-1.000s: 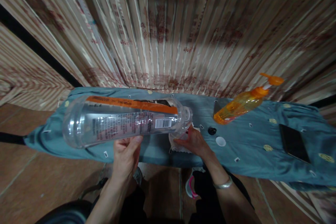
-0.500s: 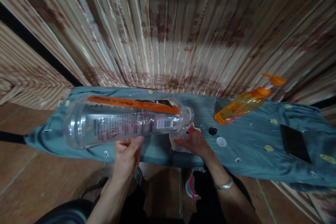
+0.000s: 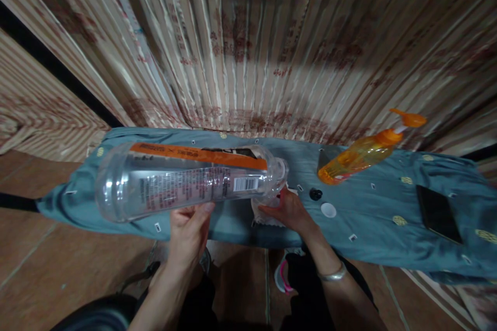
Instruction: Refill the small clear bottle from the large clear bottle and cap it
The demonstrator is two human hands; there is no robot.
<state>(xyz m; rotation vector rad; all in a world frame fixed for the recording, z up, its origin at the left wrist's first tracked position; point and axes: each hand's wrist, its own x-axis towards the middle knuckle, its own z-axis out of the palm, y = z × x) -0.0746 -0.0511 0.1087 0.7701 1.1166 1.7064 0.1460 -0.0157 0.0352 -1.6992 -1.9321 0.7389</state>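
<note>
A large clear plastic bottle (image 3: 155, 186) with an orange label band and a barcode lies nearly level above the cloth, its neck to the right. My left hand (image 3: 190, 222) is closed on its underside, thumb along the near side. At the bottle's mouth, my right hand (image 3: 287, 209) is closed around a pale packet (image 3: 267, 217) with a zigzag edge. Clear plastic shows between the mouth and the packet, but its shape is hard to make out. Just right of this hand are a small black cap (image 3: 316, 194) and a white disc (image 3: 328, 210).
An orange pump bottle (image 3: 357, 159) stands to the right at the back. A dark flat phone-like object (image 3: 438, 214) lies farther right. Teal patterned cloth (image 3: 373, 238) covers the narrow surface, with a striped curtain (image 3: 248, 62) behind and black bars at the left.
Both hands and the clear bottle hold almost the same pose. The view has shifted very slightly, with nothing visibly let go or taken up.
</note>
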